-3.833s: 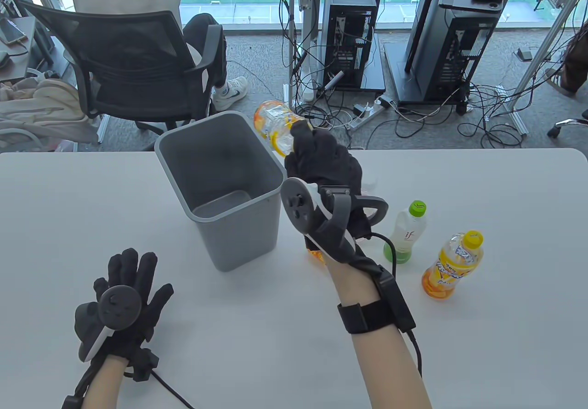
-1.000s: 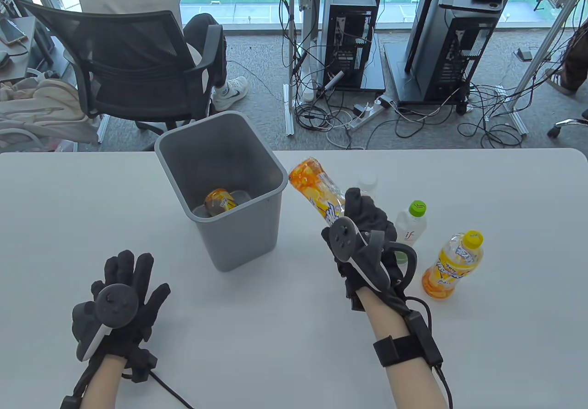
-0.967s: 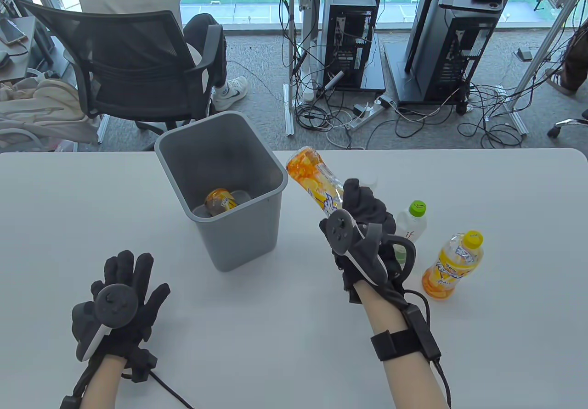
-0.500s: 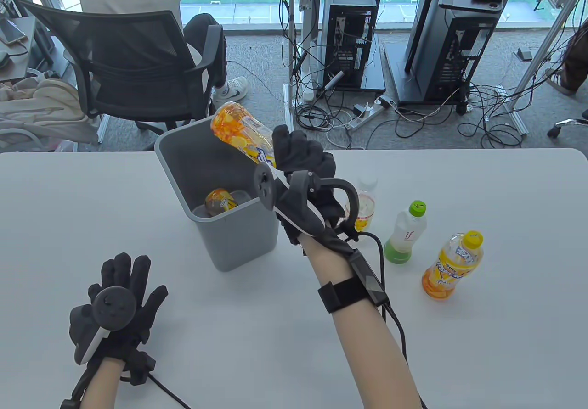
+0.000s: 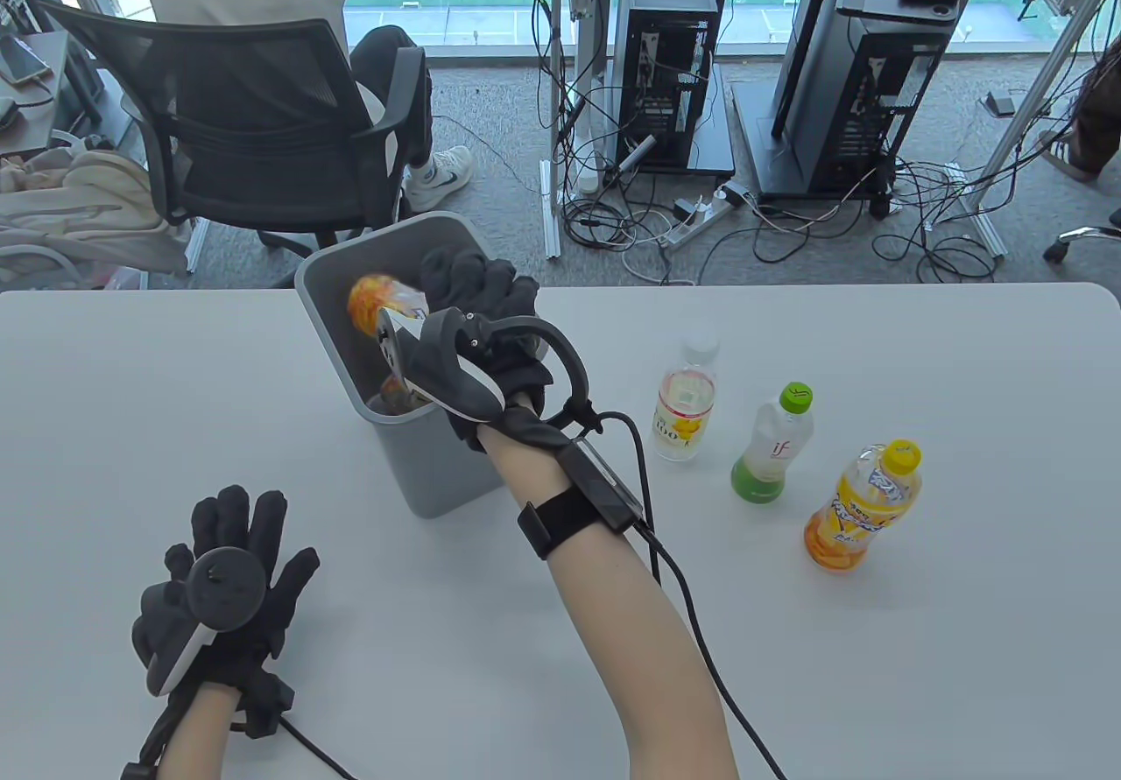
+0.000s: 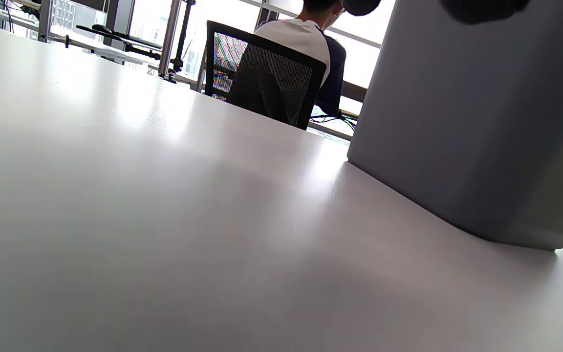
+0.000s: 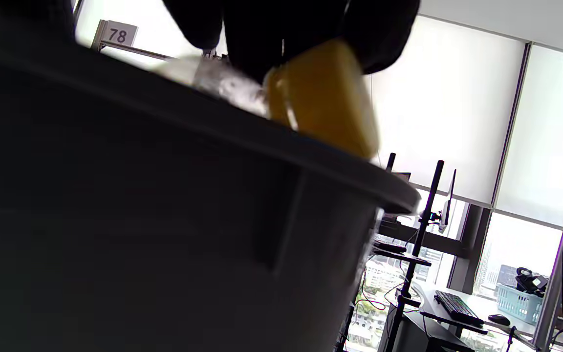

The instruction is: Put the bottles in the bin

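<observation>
Orange bottle (image 5: 372,300) now over grey bin (image 5: 438,474), gripped by right hand (image 5: 477,325), left hand (image 5: 232,570) flat, fingers spread

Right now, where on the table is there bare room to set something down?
Bare patches: left of the bin up to the far edge, and the near strip between the left hand and right forearm. Crowded: right of the bin, where three bottles stand in a row.
</observation>
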Available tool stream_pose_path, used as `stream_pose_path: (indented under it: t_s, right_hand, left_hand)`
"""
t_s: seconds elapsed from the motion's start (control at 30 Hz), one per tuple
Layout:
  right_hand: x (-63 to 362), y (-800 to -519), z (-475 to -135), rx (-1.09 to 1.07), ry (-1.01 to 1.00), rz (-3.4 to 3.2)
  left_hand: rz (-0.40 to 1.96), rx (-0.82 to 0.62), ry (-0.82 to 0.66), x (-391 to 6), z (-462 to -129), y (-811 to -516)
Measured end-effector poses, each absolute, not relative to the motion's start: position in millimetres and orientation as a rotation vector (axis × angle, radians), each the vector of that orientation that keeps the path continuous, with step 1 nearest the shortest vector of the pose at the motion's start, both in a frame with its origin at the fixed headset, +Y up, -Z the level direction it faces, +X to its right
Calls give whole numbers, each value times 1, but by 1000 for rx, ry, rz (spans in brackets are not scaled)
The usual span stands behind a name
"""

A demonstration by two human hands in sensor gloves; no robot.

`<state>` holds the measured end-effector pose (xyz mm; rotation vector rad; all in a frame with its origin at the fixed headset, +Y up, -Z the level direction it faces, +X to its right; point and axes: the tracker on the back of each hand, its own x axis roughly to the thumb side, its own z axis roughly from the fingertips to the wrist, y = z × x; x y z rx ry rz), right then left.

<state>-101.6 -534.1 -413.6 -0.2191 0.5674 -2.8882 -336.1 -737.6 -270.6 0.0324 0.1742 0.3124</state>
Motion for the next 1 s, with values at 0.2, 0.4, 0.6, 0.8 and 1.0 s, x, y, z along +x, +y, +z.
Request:
stream_pose_path:
  t_s: [0.2, 0.4, 0.6, 0.8, 1.0]
  right_hand:
    - [-65, -512, -405, -186, 664, -2905]
    - [5, -512, -411, 21, 647, -2844]
    - [64, -537, -427, 242, 502, -2853]
    - [96, -566, -442, 358, 332, -2884]
    - [106, -593, -454, 414, 190, -2890]
  left_hand:
    - [305, 14, 166, -335, -273, -738]
    - [291, -1, 160, -332, -276, -739]
    - [282, -10, 153, -330, -278, -739]
    - [283, -16, 156, -330, -278, -739]
    - [277, -27, 160, -329, -279, -740]
